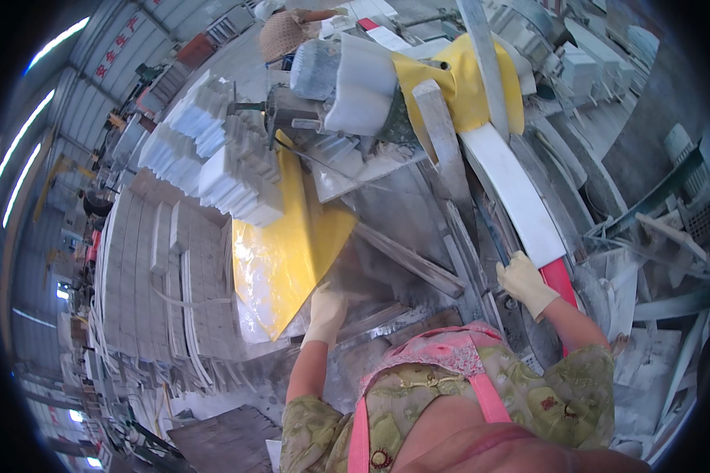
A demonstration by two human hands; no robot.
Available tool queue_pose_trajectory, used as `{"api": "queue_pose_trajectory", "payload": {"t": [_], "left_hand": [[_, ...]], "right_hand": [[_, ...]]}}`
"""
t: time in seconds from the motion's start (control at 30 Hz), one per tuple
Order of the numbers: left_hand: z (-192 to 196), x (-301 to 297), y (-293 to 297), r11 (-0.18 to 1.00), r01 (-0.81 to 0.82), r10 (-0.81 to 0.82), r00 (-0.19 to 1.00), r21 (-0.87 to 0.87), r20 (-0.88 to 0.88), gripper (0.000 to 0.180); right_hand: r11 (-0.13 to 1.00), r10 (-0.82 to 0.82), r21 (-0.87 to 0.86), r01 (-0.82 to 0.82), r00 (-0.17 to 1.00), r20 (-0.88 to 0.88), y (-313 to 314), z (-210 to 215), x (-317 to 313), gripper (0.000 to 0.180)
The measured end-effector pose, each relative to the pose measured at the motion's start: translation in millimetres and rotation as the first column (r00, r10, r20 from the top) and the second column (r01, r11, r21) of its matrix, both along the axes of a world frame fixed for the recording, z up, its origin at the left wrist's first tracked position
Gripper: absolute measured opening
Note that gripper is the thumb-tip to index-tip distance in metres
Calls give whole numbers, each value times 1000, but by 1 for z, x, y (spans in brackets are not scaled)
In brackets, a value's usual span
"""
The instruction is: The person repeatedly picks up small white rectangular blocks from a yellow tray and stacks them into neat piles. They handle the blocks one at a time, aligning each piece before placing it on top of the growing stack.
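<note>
My left hand (326,314), in a cream glove, is beside the lower right edge of a wet yellow sheet (296,244). Its fingers are blurred, so whether it touches the sheet does not show. My right hand (526,285), gloved alike, is curled closed at the left edge of a long white slab (517,193). What its fingers hold, if anything, is hidden. The slab lies lengthwise away from me, with a red strip (558,282) at its near end. Between my hands, a wooden bar (410,260) slants over the wet grey work surface.
Stacked pale slabs (237,162) stand beyond the yellow sheet, left of centre. A second yellow sheet (473,83) drapes over equipment ahead, near upright grey posts (442,130). Grey blocks (138,260) line the left. Another person (285,35) bends at the far end.
</note>
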State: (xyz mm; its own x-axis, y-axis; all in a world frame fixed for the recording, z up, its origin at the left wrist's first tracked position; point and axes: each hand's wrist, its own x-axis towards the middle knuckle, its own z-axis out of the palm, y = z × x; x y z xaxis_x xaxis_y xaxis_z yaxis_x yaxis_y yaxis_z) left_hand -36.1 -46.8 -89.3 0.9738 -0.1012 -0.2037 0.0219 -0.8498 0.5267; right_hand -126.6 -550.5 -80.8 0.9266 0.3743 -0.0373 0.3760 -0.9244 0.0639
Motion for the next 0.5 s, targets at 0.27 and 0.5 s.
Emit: {"api": "queue_pose_trajectory", "payload": {"t": [0.27,0.5], "left_hand": [[39,-8,-15,983,156,-156,988,-94,13,32],[8,-8,-13,896,-195,161,980,-398,-117,28]], "right_hand": [[973,48,-212,-88,981,-187,1,12,3,20],[946,67,-307,-99,991,-113,1,13,3,25]]}}
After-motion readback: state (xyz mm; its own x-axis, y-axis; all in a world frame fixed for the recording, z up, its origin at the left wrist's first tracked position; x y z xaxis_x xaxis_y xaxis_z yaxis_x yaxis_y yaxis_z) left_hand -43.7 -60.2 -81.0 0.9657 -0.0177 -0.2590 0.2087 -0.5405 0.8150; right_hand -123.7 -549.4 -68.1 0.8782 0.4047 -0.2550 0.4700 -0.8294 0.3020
